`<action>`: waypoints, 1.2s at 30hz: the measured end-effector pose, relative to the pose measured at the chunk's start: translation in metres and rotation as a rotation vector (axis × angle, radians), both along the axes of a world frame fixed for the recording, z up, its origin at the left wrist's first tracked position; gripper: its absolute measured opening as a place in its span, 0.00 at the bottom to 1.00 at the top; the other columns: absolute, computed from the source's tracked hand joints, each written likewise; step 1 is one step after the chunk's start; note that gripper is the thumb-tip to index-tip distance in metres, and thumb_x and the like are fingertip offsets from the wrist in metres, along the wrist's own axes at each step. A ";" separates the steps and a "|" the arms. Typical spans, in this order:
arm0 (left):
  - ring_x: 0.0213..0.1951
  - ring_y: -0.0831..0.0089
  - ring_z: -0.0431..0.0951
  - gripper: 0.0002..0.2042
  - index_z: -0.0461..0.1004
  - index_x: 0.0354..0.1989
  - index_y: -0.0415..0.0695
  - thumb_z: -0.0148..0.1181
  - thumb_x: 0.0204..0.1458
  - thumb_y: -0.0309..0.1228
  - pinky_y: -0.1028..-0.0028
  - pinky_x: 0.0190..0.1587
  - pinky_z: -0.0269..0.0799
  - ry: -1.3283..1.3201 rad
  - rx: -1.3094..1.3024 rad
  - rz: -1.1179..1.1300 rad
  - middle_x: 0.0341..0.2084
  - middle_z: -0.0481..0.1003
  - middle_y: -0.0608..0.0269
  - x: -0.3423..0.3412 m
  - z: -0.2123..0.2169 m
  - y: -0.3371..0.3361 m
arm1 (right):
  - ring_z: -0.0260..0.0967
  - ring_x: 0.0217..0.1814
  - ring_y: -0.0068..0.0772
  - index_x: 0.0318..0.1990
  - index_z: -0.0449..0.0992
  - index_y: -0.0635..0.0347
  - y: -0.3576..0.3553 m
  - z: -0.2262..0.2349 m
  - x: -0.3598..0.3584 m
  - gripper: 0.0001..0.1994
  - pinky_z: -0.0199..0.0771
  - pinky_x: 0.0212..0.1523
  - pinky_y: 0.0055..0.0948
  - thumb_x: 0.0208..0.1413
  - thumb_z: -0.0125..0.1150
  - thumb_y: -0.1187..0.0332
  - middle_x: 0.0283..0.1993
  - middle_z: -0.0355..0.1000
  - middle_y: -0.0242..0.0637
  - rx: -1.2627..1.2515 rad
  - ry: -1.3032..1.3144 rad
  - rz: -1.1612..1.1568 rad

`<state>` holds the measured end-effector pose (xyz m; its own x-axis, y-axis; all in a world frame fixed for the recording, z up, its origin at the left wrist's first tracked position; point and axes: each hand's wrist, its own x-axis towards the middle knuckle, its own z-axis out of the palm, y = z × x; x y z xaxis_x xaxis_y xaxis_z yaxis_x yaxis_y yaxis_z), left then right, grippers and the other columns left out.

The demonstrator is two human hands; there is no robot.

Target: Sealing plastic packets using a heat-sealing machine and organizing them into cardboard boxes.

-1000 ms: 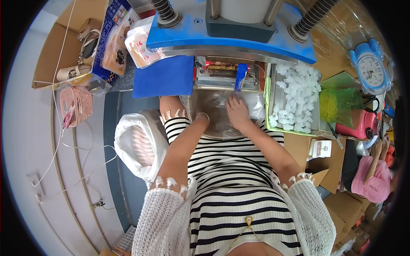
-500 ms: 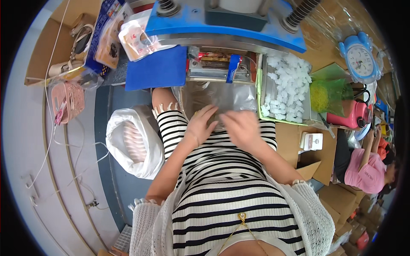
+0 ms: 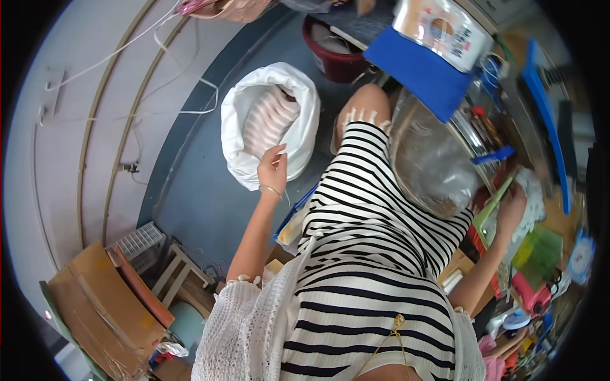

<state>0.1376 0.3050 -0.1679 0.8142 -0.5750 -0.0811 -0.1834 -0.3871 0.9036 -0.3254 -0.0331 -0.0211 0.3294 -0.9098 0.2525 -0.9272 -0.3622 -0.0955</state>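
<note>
My left hand is at the near rim of a white sack on the floor, fingers curled together. A small pale bit shows at its fingertips, too small to name. Inside the sack lies a neat row of pale pinkish-white pieces. My right hand reaches out to the right over a light green-edged tray of small white translucent pieces; its fingertips are hard to make out. Between the hands, a shallow container lined with clear plastic rests on my lap.
A blue mat with a printed pouch lies at the far right, beside a blue-edged press. On the floor stand a dark red bucket, a cardboard box and a stool. A pink bottle is at right.
My view has swung left toward the floor. My hands, together over the lap before, are apart: the left at the white sack, the right at the tray of white pieces.
</note>
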 end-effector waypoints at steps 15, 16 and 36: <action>0.43 0.71 0.78 0.19 0.71 0.56 0.45 0.55 0.55 0.34 0.70 0.46 0.74 0.678 0.422 0.218 0.45 0.77 0.59 0.186 -0.196 -0.200 | 0.71 0.49 0.33 0.52 0.72 0.64 0.053 -0.011 0.024 0.16 0.73 0.44 0.30 0.62 0.55 0.65 0.48 0.73 0.42 -0.254 -0.332 -0.271; 0.43 0.71 0.78 0.19 0.71 0.56 0.45 0.55 0.55 0.34 0.70 0.46 0.74 0.685 0.420 0.207 0.45 0.77 0.59 0.189 -0.214 -0.209 | 0.71 0.49 0.33 0.52 0.72 0.65 0.054 -0.009 0.030 0.16 0.72 0.45 0.31 0.62 0.55 0.65 0.48 0.73 0.43 -0.230 -0.310 -0.290; 0.22 0.78 0.67 0.22 0.75 0.30 0.36 0.55 0.57 0.48 0.72 0.26 0.61 0.497 0.062 0.286 0.19 0.71 0.66 0.129 -0.055 0.001 | 0.65 0.37 0.25 0.52 0.69 0.66 0.065 0.000 0.044 0.13 0.67 0.37 0.22 0.62 0.42 0.76 0.41 0.69 0.37 -0.325 -0.593 -0.234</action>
<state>0.2668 0.3056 -0.2224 0.7920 -0.3191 -0.5205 0.3776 -0.4139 0.8283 -0.2812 0.0322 -0.0212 -0.1422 -0.7884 0.5985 -0.8095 -0.2554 -0.5287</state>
